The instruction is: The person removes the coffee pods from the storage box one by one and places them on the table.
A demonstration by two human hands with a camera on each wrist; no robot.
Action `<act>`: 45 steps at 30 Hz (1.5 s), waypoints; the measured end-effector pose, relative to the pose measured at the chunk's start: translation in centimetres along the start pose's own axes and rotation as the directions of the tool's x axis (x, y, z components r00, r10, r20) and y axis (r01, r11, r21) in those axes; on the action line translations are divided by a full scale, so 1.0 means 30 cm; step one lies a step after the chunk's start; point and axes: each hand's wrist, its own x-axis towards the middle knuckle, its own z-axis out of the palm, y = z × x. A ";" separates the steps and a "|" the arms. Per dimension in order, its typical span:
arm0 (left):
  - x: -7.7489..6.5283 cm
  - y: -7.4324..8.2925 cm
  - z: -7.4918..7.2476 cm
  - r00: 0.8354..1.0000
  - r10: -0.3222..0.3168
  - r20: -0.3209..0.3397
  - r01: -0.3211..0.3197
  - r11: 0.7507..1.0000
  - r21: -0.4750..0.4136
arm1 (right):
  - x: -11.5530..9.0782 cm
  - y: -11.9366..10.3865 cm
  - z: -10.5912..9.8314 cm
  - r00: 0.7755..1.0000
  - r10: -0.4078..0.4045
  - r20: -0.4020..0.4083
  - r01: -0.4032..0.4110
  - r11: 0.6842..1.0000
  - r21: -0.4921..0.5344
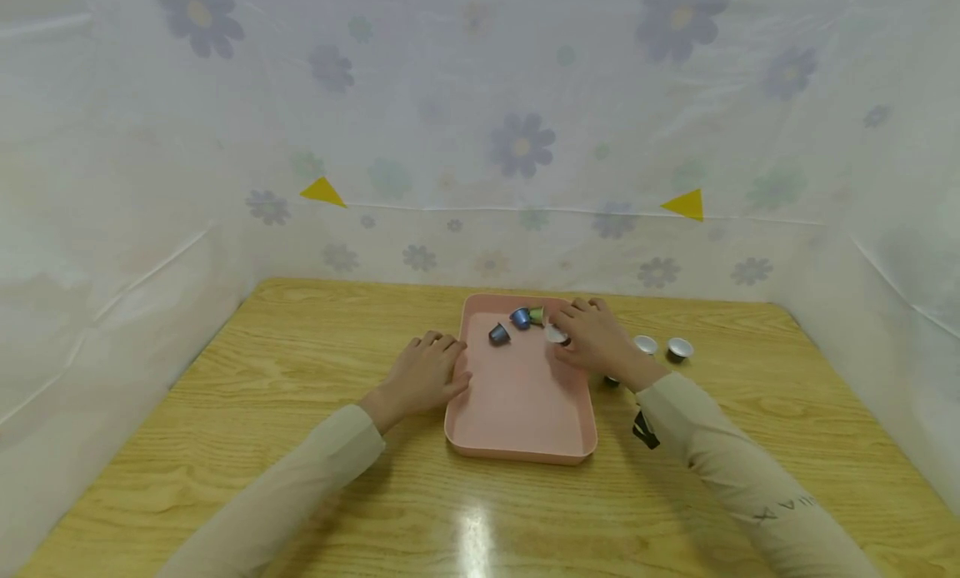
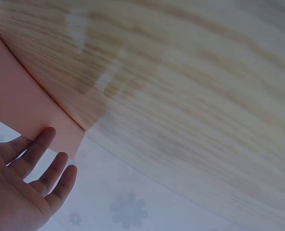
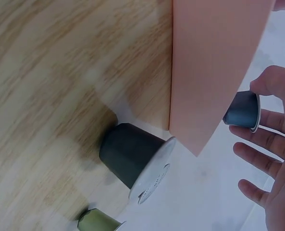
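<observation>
My right hand (image 1: 597, 338) pinches a dark blue coffee capsule (image 3: 243, 110) between thumb and fingers, over the right rim of a pink tray (image 1: 517, 403). The capsule's pale lid shows in the head view. Inside the tray, toward its far end, lie a dark grey-blue capsule (image 1: 498, 335), a blue capsule (image 1: 520, 318) and a green capsule (image 1: 536, 315). My left hand (image 1: 422, 371) rests at the tray's left rim, its thumb reaching over the edge. In the left wrist view its fingers (image 2: 40, 147) look relaxed, touching the tray's outer wall.
Right of the tray, a white-lidded capsule (image 1: 680, 350) and another capsule (image 1: 645, 344) stand on the wooden table (image 1: 300, 336). A dark capsule (image 1: 612, 381) is partly hidden by my right arm. White flowered sheeting (image 1: 450, 145) encloses the back and sides.
</observation>
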 end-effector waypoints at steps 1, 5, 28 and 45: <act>0.000 0.000 0.000 1.000 -0.001 0.000 0.001 1.000 0.001 | -0.003 0.000 -0.003 1.000 0.000 -0.005 0.000 1.000 0.003; -0.001 0.000 0.001 1.000 -0.001 -0.004 0.001 1.000 -0.004 | -0.018 0.005 -0.012 0.999 -0.006 -0.036 0.006 1.000 -0.001; -0.001 -0.003 0.002 1.000 -0.002 0.000 0.002 1.000 -0.012 | -0.136 0.077 -0.037 0.985 -0.014 -0.173 0.019 0.999 0.030; -0.003 -0.003 0.005 1.000 0.007 -0.013 -0.007 1.000 -0.013 | -0.243 0.135 -0.031 0.969 0.027 -0.245 -0.019 0.999 0.034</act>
